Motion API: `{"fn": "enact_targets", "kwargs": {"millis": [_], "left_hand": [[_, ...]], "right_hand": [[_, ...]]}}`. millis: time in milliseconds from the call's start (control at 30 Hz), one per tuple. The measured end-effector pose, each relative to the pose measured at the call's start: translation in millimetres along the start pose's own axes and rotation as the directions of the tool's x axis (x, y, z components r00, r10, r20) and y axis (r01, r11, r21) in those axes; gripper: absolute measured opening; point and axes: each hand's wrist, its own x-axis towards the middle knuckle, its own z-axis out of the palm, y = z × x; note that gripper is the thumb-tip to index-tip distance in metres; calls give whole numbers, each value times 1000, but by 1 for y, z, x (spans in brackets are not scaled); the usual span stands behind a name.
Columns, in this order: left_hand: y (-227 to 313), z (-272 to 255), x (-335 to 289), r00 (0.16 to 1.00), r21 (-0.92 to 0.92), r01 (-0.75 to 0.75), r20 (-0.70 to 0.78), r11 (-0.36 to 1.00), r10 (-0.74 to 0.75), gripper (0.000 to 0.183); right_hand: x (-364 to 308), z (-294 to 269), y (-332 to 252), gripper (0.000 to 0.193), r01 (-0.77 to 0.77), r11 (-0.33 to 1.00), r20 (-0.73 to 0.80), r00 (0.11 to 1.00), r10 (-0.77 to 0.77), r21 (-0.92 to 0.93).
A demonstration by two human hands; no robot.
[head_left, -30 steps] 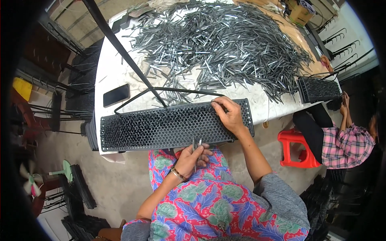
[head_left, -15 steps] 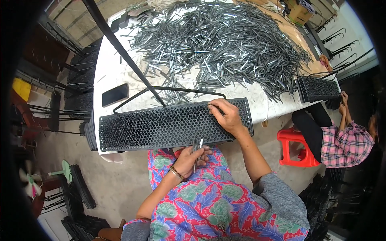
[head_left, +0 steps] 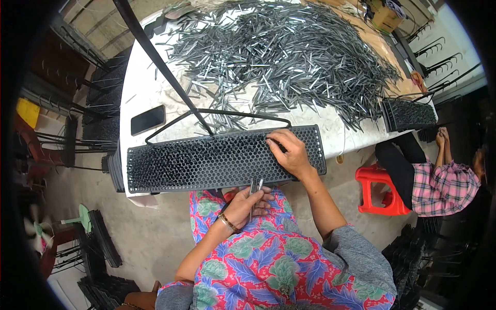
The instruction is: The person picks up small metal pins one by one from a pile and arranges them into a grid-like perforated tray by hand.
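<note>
A long black panel (head_left: 232,168) full of small holes lies along the near edge of the table, in front of me. Its left part and far edge look darker and rougher, as if filled with black pieces; bare holes show toward the middle and right. My left hand (head_left: 247,205), below the panel's near edge, is closed around a small bundle of thin dark strips (head_left: 253,196), some with shiny ends. My right hand (head_left: 289,152) rests over the right part of the panel. Its thumb and fingertips come together at the far-edge holes; what they pinch is too small to tell.
A big heap of dark strips (head_left: 289,57) covers the back of the table. A phone (head_left: 148,120) lies at left, beside a slanting black rod (head_left: 165,72) with a forked brace. At right, a person in a plaid shirt (head_left: 449,188) sits near a red stool (head_left: 380,191) and another panel (head_left: 411,114).
My right hand has shifted slightly left over the panel. My left hand still holds the strips in nearly the same place. The other person's hands have moved a little lower.
</note>
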Motion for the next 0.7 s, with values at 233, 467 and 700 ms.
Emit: {"fn": "enact_targets", "kwargs": {"millis": [233, 467, 700], "left_hand": [[-4, -2, 2, 999, -35, -19, 36, 999, 20, 27], [10, 8, -2, 987, -41, -151, 55, 988, 153, 28], [7, 9, -1, 979, -8, -190, 66, 982, 191, 24]], "right_hand": [[-5, 1, 2, 13, 4, 992, -76, 997, -14, -123], [-7, -13, -37, 15, -353, 900, 196, 931, 310, 256], [-22, -14, -51, 14, -660, 665, 552, 718, 423, 349]]}}
